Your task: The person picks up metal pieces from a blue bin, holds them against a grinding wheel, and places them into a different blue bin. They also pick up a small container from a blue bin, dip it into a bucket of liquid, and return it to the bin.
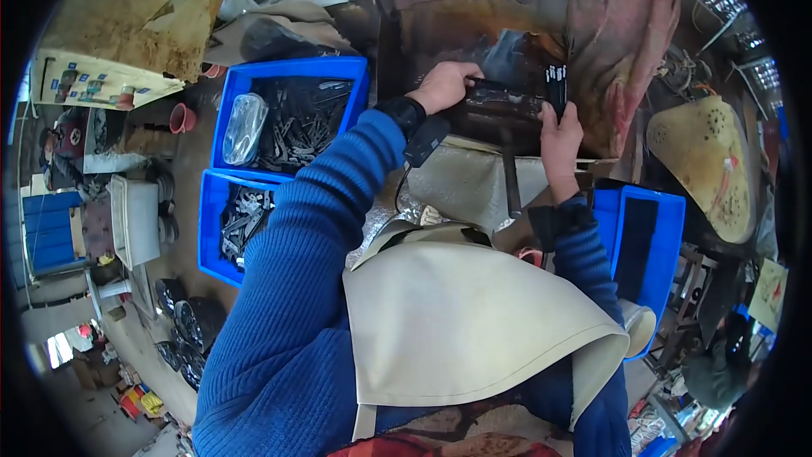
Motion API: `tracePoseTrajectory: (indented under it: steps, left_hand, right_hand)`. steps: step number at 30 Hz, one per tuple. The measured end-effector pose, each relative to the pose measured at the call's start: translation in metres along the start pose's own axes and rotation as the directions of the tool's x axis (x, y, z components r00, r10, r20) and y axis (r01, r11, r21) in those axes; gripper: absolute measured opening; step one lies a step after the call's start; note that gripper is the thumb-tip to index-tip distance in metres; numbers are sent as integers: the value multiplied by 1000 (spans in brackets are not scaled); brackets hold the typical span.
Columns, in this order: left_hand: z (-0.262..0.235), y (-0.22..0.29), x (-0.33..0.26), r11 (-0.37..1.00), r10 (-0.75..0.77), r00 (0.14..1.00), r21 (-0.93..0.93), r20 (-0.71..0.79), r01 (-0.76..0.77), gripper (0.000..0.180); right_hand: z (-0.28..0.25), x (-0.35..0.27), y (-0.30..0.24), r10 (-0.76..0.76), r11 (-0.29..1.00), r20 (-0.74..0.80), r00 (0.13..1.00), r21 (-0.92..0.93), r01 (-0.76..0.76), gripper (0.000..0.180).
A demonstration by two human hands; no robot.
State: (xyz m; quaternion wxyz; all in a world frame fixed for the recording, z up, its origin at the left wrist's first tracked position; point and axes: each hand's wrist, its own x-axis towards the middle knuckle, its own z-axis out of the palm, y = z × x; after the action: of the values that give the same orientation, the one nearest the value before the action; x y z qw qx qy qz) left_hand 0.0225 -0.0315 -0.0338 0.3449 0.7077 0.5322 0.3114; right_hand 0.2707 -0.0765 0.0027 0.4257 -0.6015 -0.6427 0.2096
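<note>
My left hand (448, 86) reaches over the dark work surface (520, 131), fingers closed on one end of a thin dark strip (489, 85). To its right, my right hand (561, 137) pinches a small bundle of black strips (556, 89) between thumb and fingers. The strips stand roughly upright, with pale tips at their far ends. What kind of parts they are I cannot make out. Brown, stained cloth (605, 25) hangs around the back and right of the surface. A dark bar (510, 173) juts from its near edge toward me.
At left stands a blue bin (362, 89) of dark metal pieces with a clear plastic bag (245, 129); a second blue bin (205, 228) holds greyish metal pieces. Another blue bin (668, 245) is by my right forearm. A beige apron (474, 322) covers my lap. A perforated stool seat (706, 165) is farther right.
</note>
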Motion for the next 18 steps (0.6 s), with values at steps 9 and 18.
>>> tracePoseTrajectory:
  steps: [9, 18]
  left_hand:
    - [-16, 20, 3, 902, 172, 957, 352, 236, -249, 38]
    - [-34, 38, -10, 814, 215, 942, 485, 258, -319, 42]
  right_hand:
    - [11, 5, 7, -85, 992, -27, 996, -99, 82, 23]
    - [10, 8, 10, 119, 981, 28, 993, 153, -122, 19]
